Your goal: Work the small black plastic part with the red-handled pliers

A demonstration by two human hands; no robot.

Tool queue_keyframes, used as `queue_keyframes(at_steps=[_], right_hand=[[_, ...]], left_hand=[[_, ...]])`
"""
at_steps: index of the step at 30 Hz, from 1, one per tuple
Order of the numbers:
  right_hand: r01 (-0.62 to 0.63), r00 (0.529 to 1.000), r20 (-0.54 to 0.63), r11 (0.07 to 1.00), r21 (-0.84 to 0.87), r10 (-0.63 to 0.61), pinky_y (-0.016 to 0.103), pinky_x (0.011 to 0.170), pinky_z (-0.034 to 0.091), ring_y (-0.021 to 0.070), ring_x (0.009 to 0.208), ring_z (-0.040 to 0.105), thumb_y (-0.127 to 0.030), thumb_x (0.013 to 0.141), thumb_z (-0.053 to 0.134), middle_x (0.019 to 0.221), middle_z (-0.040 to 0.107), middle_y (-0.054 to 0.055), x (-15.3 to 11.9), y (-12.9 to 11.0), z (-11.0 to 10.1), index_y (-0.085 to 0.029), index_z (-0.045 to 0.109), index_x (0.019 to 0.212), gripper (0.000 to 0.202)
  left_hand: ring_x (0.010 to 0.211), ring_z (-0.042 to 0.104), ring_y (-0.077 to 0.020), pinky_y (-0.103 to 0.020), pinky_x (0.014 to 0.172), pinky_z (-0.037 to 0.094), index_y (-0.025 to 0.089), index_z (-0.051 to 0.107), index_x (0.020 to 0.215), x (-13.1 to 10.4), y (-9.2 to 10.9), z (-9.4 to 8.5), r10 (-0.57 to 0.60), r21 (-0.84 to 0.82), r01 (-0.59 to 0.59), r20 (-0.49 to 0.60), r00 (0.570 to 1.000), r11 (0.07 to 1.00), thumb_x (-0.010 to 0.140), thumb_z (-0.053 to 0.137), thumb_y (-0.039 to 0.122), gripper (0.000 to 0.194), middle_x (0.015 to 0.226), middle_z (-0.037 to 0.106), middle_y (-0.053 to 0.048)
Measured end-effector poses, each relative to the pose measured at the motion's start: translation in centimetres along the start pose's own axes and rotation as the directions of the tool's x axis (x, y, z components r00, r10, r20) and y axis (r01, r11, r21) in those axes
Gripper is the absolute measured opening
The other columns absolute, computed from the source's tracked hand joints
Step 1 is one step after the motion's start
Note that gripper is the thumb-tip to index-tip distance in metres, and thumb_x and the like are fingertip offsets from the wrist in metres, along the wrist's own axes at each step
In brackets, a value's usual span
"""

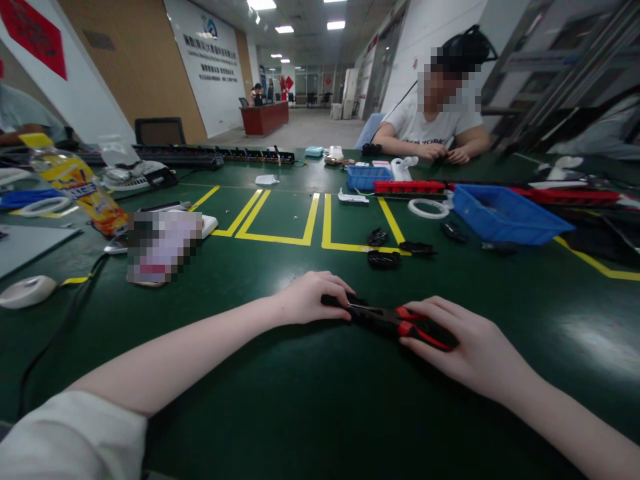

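My right hand (457,340) grips the red and black handles of a pair of pliers (385,319) over the green table (280,413). The pliers' jaws point left, toward my left hand (323,298). Between the thumb and fingers of that hand is a small black part (330,301), mostly covered by the fingers. A thin metallic piece shows between it and the pliers' jaws; what exactly the jaws touch is too dark to tell. Beyond my hands lie several black pieces (384,259) beside yellow tape lines.
At the right are a blue tray (505,217), a white ring (429,208) and red strips (410,187). A smaller blue basket (369,177) stands farther back. To the left are a phone (165,247) and a drink bottle (80,187). A person (433,127) sits across the table.
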State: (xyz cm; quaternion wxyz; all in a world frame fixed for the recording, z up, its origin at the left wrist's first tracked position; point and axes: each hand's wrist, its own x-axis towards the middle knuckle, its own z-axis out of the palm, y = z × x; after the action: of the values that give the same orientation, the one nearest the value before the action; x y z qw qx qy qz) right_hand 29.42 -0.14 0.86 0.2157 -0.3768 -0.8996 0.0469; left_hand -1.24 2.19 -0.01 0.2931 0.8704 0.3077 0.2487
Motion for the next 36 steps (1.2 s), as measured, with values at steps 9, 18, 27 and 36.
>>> queue_keyframes(at_steps=[9,18,27,36], right_hand=[[0.007,1.000,0.005,0.999,-0.040,-0.007,0.034,0.068,0.059,0.0219,0.085,0.070,-0.049,0.088,0.062,0.104,0.071,0.008,-0.1,0.0,0.2,-0.023,0.065,0.115,0.038],[0.073,0.997,-0.016,0.988,-0.136,-0.076,0.034,0.066,0.058,0.0214,0.083,0.069,-0.048,0.089,0.061,0.104,0.069,0.009,0.1,0.1,0.3,-0.022,0.063,0.115,0.037],[0.090,0.977,-0.179,0.987,-0.135,-0.114,0.045,0.080,0.058,0.0280,0.099,0.066,-0.040,0.085,0.067,0.113,0.065,0.009,-0.6,1.5,0.3,-0.028,0.056,0.125,0.043],[0.110,0.945,-0.285,0.978,-0.177,-0.158,0.041,0.077,0.058,0.0262,0.095,0.067,-0.041,0.084,0.070,0.107,0.067,0.011,-0.3,2.2,-0.3,-0.023,0.059,0.119,0.041]], left_hand=[[0.106,0.066,-0.0212,-0.038,0.093,0.052,0.014,0.073,0.092,0.1,0.3,-0.3,-0.044,-0.087,0.044,-0.001,0.999,0.995,0.084,0.077,0.024,0.014,0.119,0.069,-0.011],[0.105,0.064,-0.0207,-0.038,0.093,0.051,0.015,0.074,0.095,0.2,0.1,-0.4,-0.060,-0.142,0.061,0.012,0.998,0.988,0.083,0.078,0.024,0.016,0.114,0.065,-0.009],[0.110,0.061,-0.0218,-0.039,0.096,0.050,0.015,0.073,0.096,-0.3,0.0,-0.2,-0.024,-0.097,0.025,0.007,1.000,0.995,0.084,0.077,0.027,0.018,0.121,0.061,-0.009],[0.104,0.065,-0.0218,-0.039,0.091,0.056,0.023,0.068,0.107,-2.7,7.0,-0.6,0.154,-0.045,-0.189,-0.413,0.898,0.981,0.095,0.065,0.026,0.013,0.111,0.067,-0.007]])
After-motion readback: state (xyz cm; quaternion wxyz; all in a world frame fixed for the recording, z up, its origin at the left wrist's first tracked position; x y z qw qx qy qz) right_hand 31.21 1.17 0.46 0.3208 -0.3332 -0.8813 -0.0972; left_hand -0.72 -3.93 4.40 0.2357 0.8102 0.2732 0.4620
